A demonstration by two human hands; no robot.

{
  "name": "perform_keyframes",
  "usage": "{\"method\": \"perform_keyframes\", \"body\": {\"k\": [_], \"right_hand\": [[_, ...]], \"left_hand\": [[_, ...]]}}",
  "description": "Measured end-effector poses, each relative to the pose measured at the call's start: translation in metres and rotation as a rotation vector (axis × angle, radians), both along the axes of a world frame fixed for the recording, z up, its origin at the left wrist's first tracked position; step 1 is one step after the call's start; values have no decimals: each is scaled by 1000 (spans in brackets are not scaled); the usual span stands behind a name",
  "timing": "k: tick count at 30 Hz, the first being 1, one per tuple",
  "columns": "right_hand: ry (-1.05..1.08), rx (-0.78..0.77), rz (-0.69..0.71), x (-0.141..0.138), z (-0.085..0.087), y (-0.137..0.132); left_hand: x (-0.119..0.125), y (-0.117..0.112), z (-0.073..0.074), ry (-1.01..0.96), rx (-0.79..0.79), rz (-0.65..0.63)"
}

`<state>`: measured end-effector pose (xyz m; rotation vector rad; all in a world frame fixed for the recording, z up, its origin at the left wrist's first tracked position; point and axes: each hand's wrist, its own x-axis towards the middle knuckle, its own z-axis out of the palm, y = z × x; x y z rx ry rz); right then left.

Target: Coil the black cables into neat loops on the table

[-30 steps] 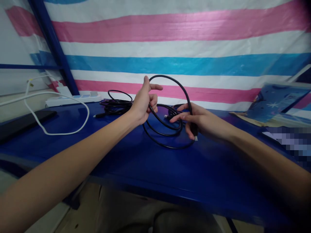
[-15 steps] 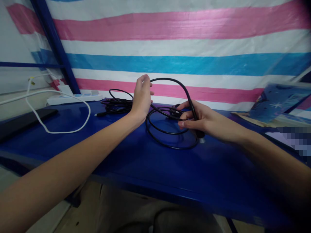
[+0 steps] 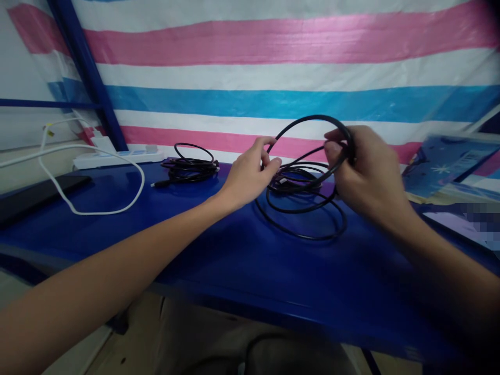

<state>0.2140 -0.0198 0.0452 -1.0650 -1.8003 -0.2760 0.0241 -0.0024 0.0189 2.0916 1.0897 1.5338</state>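
Observation:
A black cable [image 3: 312,119] forms a loop held above the blue desk [image 3: 250,255]. My right hand [image 3: 369,172] pinches this loop at its right side between thumb and fingers. On the loop's left side, my left hand [image 3: 252,172] has its fingers curled around the cable. More turns of the cable lie on the desk below and behind the loop. The cable's ends cannot be made out. Left of my left hand rests a separate coiled black cable [image 3: 191,169], its plug pointing left.
A white power strip [image 3: 121,158] stands at the back left, with a white cable [image 3: 105,212] curving in front. A dark flat device [image 3: 42,195] lies at the left. A blue printed package [image 3: 449,164] stands at the right, behind a partly blurred-out flat item [image 3: 445,224].
My right hand has lifted and moved right, raising the black cable into a larger loop. My left hand has shifted right and closed on the loop; the coiled cable behind it now shows fully.

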Motion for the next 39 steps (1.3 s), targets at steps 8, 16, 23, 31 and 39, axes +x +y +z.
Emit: {"method": "perform_keyframes", "body": {"k": [8, 16, 23, 31, 39], "right_hand": [[232, -204, 271, 1, 1, -1], [184, -359, 538, -12, -1, -14], [620, -967, 692, -3, 10, -13], [619, -1056, 673, -8, 13, -17], [702, -914, 538, -13, 7, -13]], "left_hand": [[-2, -10, 11, -122, 61, 60], [-4, -2, 14, 21, -177, -290], [-8, 0, 15, 53, -330, -300], [-6, 0, 14, -12, -396, -385], [-6, -7, 23, -389, -670, -687]]}}
